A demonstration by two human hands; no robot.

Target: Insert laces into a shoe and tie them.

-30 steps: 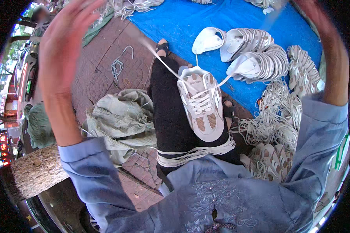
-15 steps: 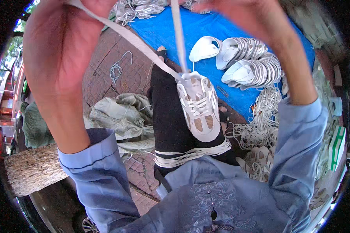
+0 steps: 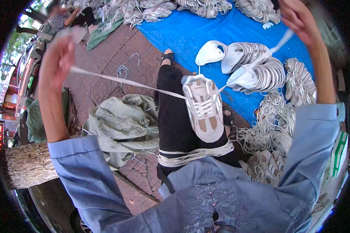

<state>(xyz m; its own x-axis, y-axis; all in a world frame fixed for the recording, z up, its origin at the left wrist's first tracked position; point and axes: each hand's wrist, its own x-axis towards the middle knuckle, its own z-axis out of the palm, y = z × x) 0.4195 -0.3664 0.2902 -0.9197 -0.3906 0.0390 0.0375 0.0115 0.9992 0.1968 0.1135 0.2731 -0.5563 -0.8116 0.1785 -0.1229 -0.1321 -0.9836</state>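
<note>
A white and tan shoe upper (image 3: 209,130) rests on my black-trousered thigh, toe end toward me. White lace crosses its lower eyelets in several rows. From its upper part, one length of flat white shoelace (image 3: 124,80) stretches left to my left hand (image 3: 59,58), raised and somewhat blurred, with its fingers closed on it. The other length runs up and right to my right hand (image 3: 300,24), also raised, fingers curled around the lace. Both lengths look drawn out, the left one nearly straight. A bundle of loose white laces (image 3: 194,156) lies across my thighs.
On the blue tarp (image 3: 171,35) are rows of stacked uppers (image 3: 274,73). A tangled lace pile (image 3: 266,132) and more uppers (image 3: 262,167) lie at my right. Left are a pale sack (image 3: 122,120), a tree trunk (image 3: 33,165) and a wire (image 3: 124,70). Another person (image 3: 64,19) sits far left.
My hands have moved apart, left hand outward to the left and right hand up to the right. The two lace lengths now spread wide from the shoe upper, which stays on my thigh.
</note>
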